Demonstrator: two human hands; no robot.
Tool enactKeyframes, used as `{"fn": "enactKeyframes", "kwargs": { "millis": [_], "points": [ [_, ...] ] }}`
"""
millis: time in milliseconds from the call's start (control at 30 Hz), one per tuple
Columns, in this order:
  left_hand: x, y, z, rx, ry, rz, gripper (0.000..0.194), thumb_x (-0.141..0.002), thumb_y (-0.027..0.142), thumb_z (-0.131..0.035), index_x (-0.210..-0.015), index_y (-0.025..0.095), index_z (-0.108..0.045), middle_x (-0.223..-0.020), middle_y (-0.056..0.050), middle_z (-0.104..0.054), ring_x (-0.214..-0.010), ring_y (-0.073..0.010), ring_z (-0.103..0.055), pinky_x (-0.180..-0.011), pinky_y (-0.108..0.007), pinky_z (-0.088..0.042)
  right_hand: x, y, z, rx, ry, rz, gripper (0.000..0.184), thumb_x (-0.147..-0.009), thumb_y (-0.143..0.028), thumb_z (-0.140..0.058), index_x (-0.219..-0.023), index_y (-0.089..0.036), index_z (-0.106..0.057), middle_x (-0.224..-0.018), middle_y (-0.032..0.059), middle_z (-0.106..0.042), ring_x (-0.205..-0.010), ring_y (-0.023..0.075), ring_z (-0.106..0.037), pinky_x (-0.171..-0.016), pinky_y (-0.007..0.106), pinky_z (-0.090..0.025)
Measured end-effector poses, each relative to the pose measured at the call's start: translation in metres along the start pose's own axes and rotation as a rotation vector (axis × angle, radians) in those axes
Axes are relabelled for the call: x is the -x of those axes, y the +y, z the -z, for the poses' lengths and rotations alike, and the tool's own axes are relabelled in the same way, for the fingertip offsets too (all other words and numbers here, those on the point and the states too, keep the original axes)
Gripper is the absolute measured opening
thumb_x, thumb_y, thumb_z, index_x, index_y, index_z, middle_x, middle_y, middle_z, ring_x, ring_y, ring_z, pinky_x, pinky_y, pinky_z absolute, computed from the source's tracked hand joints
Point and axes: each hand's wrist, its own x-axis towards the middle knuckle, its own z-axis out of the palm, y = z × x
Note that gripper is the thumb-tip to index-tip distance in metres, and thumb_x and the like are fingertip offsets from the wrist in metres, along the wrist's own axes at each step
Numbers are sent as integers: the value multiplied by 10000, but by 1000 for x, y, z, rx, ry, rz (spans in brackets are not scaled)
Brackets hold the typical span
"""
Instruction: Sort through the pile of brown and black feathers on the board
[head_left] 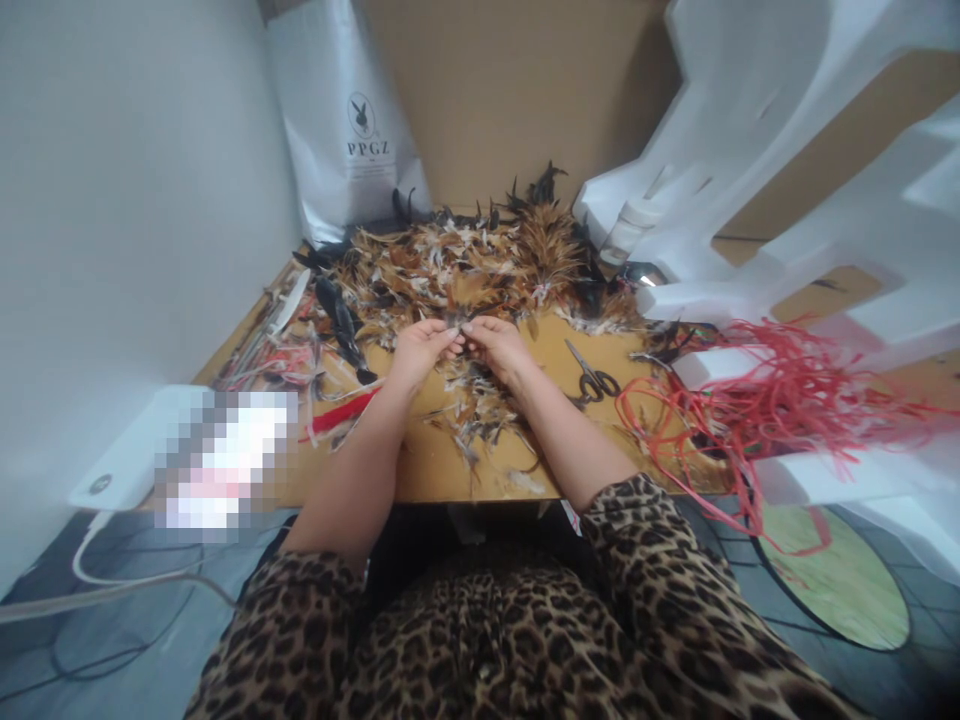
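Note:
My left hand [426,348] and my right hand [493,344] meet over the middle of the table, both with fingertips pinched on a small brown feather [468,292] whose tip fans out above them. Exactly how each fingertip grips it is too small to make out. Behind my hands spreads a large heap of brown, white and black feathers [442,255]. Below them, loose feathers [480,410] lie scattered on the yellow-brown tabletop [435,475]. To the right of my right hand rests a pair of dark scissors [592,378], its blades pointing away from me.
A tangle of red strips [795,400] hangs over white foam pieces [720,290] at the right. A white bottle [630,228] leans there. On the left are a white box with a cable [142,440], a red strip [341,412] and long black feathers [341,325]. A silver bag [337,120] stands behind.

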Motion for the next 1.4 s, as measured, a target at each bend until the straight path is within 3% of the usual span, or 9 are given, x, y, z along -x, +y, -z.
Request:
{"fn": "enactKeyframes", "kwargs": {
  "millis": [267, 433, 667, 867, 1000, 1233, 1400],
  "points": [
    [0, 4, 6, 215, -111, 265, 93, -715, 96, -665, -802, 64, -649, -691, -61, -691, -525, -50, -605, -438, -104, -425, -4, 3, 5, 119, -17, 160, 307, -548, -412, -758, -644, -173, -590, -528, -61, -540, -471, 49, -430, -497, 198, -332],
    [2, 5, 6, 217, -151, 328, 65, -740, 63, -630, -801, 66, -652, -688, -60, -683, -510, -37, -585, -429, -92, -420, -2, 1, 4, 127, -43, 185, 279, -560, -385, -755, -640, -169, -597, -531, -58, -541, -480, 52, -434, -500, 199, -327],
    [0, 3, 8, 186, -173, 323, 9, -714, 75, -642, -723, 79, -644, -613, -29, -644, -471, -31, -554, -422, -99, -409, -2, 2, 4, 125, -81, 176, 244, -580, -357, -743, -668, -164, -623, -551, -53, -564, -493, 49, -449, -511, 195, -333],
    [-2, -3, 5, -17, -22, 60, 114, -690, 181, -678, -743, 88, -640, -622, -37, -663, -480, -57, -573, -469, -147, -446, -1, 0, 4, 134, 14, 119, 309, -564, -382, -749, -765, -166, -660, -580, -41, -585, -496, 52, -455, -487, 190, -331],
    [-2, -3, -1, -133, 35, -24, 126, -671, 179, -683, -738, 91, -623, -594, -29, -654, -468, -79, -577, -457, -176, -444, 0, -1, 2, 159, 22, 113, 318, -550, -403, -753, -714, -158, -634, -550, -45, -564, -487, 51, -443, -482, 190, -325],
    [2, -2, -1, -116, -34, 79, 190, -642, 211, -730, -742, 75, -642, -662, -76, -681, -506, -95, -605, -471, -180, -454, -2, 3, 2, 190, 44, 147, 296, -534, -393, -748, -615, -158, -588, -499, -57, -538, -471, 51, -430, -498, 200, -328],
    [3, 0, 4, -6, -128, 214, 166, -663, 197, -723, -755, 69, -673, -684, -82, -686, -520, -70, -602, -468, -138, -437, -5, 5, 7, 149, -31, 112, 300, -528, -398, -761, -616, -168, -589, -503, -64, -529, -476, 56, -442, -512, 205, -351]
  ]
}}
